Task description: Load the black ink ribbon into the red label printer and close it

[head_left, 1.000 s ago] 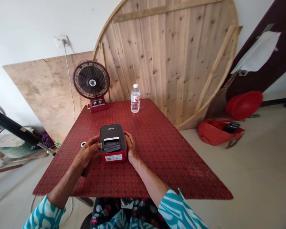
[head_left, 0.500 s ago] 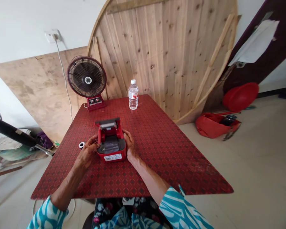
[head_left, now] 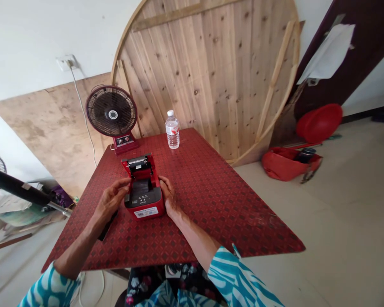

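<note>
Red thermal label printer (head_left: 144, 204), lid open, on the red tabletop (head_left: 217, 204); long axis runs away from the wearer, lid at far end. Left hand (head_left: 112, 198) and right hand (head_left: 168, 196) flank it, fingers (head_left: 164, 185) released, unclenched.

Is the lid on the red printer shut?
No, the lid of the red printer is tipped up and back, so the dark inside shows.
</note>
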{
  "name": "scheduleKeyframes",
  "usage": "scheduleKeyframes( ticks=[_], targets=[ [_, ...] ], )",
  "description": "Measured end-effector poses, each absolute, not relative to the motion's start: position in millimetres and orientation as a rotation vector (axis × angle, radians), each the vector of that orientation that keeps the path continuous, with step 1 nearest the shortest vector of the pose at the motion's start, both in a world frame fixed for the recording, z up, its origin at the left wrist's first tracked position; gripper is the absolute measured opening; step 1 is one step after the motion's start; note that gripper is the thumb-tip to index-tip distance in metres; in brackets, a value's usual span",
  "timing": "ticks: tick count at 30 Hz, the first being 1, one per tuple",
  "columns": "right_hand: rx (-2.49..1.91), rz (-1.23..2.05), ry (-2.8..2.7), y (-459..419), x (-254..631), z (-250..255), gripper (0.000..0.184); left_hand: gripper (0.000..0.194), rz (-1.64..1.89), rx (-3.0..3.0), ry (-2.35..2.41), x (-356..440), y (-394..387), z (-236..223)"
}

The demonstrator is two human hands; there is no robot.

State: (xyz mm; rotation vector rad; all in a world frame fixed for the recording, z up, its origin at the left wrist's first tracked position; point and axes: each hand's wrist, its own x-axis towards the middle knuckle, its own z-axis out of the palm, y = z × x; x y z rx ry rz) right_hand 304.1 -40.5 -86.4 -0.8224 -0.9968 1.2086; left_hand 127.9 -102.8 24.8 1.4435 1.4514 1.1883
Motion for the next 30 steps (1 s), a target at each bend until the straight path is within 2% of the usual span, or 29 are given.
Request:
scheduleKeyframes(
  ticks=[4, 11, 15, 18, 27, 30],
  targets=[
    [-0.821, 1.198, -0.968, -39.9, 303.6, -85.1, 0.033, 0.033, 0.874, 2.007, 1.564, 137.9, -71.9, 46.4],
    [-0.811, 1.27, -0.939, -39.0, 306.7, -88.9, 0.038, 0.044, -0.11, 2.419, 1.717, 161.7, -37.2, 55.8],
    [-0.803, 1.336, -0.874, -38.5, 310.3, -91.1, 0.046, 0.028, -0.206, 2.396, 1.808, 171.2, -34.0, 54.7],
    [-0.825, 1.365, -0.861, -37.2, 313.6, -90.4, 0.051, 0.024, -0.226, 2.399, 1.844, 176.6, -34.7, 53.3],
    [-0.85, 1.439, -0.831, -36.2, 322.1, -89.3, 0.054, 0.03, -0.251, 2.345, 1.748, 182.2, -28.5, 42.7],
    [-0.866, 1.444, -0.803, -36.3, 322.6, -87.8, 0.053, 0.025, -0.25, 2.353, 1.644, 182.2, -19.5, 42.6]
  ],
)
